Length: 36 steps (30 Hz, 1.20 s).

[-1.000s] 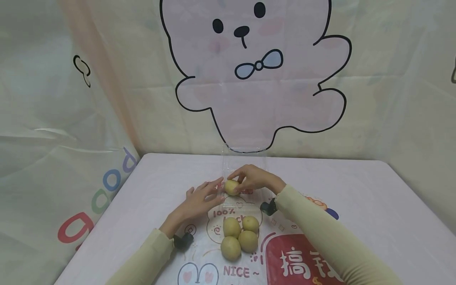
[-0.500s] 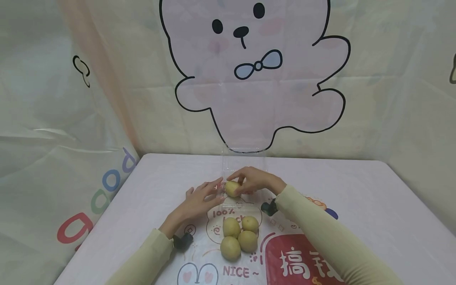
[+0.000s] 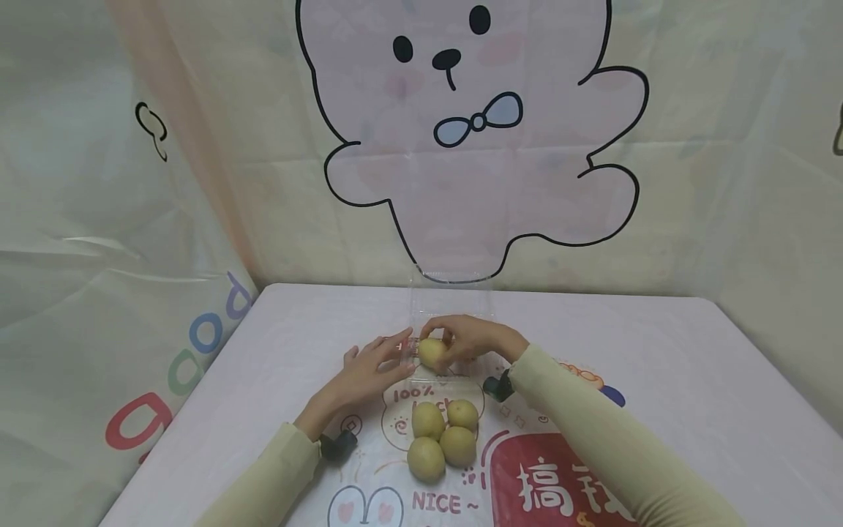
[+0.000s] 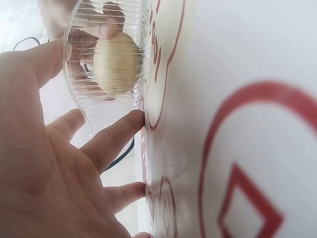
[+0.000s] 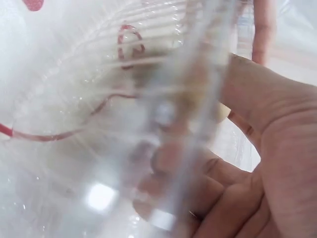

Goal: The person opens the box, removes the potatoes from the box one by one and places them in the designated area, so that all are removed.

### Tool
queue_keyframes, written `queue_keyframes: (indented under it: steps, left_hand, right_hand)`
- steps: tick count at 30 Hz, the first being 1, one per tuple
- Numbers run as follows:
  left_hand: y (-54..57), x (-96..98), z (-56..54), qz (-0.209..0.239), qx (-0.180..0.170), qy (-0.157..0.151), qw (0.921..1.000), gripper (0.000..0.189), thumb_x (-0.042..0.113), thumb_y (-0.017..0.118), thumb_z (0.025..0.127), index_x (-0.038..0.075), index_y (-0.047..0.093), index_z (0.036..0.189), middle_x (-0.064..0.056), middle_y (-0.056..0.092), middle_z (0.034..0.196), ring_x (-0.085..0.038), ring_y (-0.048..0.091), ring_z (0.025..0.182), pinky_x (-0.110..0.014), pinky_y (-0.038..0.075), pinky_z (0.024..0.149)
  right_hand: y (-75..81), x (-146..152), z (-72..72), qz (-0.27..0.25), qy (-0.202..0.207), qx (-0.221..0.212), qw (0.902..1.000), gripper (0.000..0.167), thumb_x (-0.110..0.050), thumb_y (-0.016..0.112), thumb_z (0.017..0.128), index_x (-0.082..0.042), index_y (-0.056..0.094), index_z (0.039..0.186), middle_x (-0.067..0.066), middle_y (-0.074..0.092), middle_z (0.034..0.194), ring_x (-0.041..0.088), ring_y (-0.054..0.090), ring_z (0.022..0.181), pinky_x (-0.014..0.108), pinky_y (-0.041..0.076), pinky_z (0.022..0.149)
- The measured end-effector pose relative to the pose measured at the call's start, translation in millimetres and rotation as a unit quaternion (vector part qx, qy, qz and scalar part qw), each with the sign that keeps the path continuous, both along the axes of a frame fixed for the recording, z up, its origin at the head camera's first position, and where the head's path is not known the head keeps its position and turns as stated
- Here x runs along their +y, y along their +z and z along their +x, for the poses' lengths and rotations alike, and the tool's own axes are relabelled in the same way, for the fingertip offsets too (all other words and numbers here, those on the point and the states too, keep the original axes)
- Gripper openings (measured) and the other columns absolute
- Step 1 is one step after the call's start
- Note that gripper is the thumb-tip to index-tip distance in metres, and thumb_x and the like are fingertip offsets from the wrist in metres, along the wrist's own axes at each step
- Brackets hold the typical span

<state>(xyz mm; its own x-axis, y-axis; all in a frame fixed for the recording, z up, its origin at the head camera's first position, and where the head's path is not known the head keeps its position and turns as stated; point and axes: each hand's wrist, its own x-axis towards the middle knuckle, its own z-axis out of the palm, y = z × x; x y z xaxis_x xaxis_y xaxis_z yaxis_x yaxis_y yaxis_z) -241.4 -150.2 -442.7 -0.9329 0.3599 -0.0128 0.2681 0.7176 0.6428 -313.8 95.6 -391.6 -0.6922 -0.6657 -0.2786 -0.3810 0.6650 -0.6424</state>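
Note:
A clear plastic box [image 3: 451, 301] with its lid raised lies on the table, partly hidden by the hands. My right hand [image 3: 473, 337] reaches inside and pinches a round yellow-green fruit [image 3: 431, 353] between thumb and fingers. Through the ribbed wall in the left wrist view, that fruit [image 4: 118, 64] shows low in the box. My left hand [image 3: 370, 372] touches the box's left side with spread, mostly straight fingers [image 4: 116, 141]. The right wrist view is blurred by the clear plastic [image 5: 74, 94] in front of the hand.
Several more yellow-green fruits [image 3: 443, 439] sit in a cluster on the printed white tablecloth [image 3: 309, 322], in front of the box. Behind the table hangs a curtain [image 3: 461, 205] with a cartoon bear.
My right hand has shifted slightly toward me and lower, and the fruit it pinches has moved and turned a little with it. My left hand has stayed in place.

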Motion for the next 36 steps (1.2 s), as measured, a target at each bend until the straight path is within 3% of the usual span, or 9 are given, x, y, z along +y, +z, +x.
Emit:
queue_keyframes:
  steps: [11,20,29,36]
  left_hand:
    - [1.6,0.4,1.3,-0.001,-0.001,-0.001,1.0000,0.071,0.062,0.054,0.098,0.044,0.026,0.160,-0.001,0.061,0.147,-0.033,0.020,0.158,-0.071,-0.002,0.122]
    - [-0.4,0.1,0.1,-0.002,0.001,0.000,1.0000,0.071,0.062,0.054,0.098,0.044,0.025,0.160,-0.001,0.061,0.146,-0.033,0.021,0.158,-0.071,-0.002,0.122]
    - [1.0,1.1,0.8,-0.002,0.001,0.001,1.0000,0.070,0.060,0.054,0.099,0.043,0.026,0.160,-0.002,0.062,0.146,-0.034,0.020,0.158,-0.071,-0.002,0.121]
    - [1.9,0.9,1.4,-0.003,0.000,0.002,1.0000,0.070,0.061,0.053,0.098,0.043,0.026,0.160,-0.002,0.061,0.146,-0.034,0.021,0.158,-0.071,-0.002,0.121]
  right_hand:
    - [0.1,12.0,-3.6,-0.024,0.008,-0.059,0.9979,0.055,-0.019,0.084,0.085,-0.024,0.061,0.134,0.012,0.065,0.106,0.015,0.051,0.065,0.027,0.046,0.058]
    - [0.8,13.1,-2.9,-0.025,-0.001,-0.072,0.9971,0.053,-0.021,0.084,0.084,-0.028,0.062,0.132,0.011,0.065,0.109,0.016,0.051,0.065,0.027,0.046,0.058]
    - [7.3,16.1,-1.0,-0.047,0.015,-0.078,0.9957,0.056,-0.019,0.083,0.086,-0.023,0.060,0.136,0.010,0.066,0.105,0.015,0.043,0.054,0.028,0.041,0.053]
    - [8.5,21.9,0.2,-0.055,0.015,-0.075,0.9956,0.055,-0.019,0.082,0.087,-0.022,0.060,0.137,0.009,0.066,0.105,0.016,0.045,0.057,0.026,0.043,0.054]
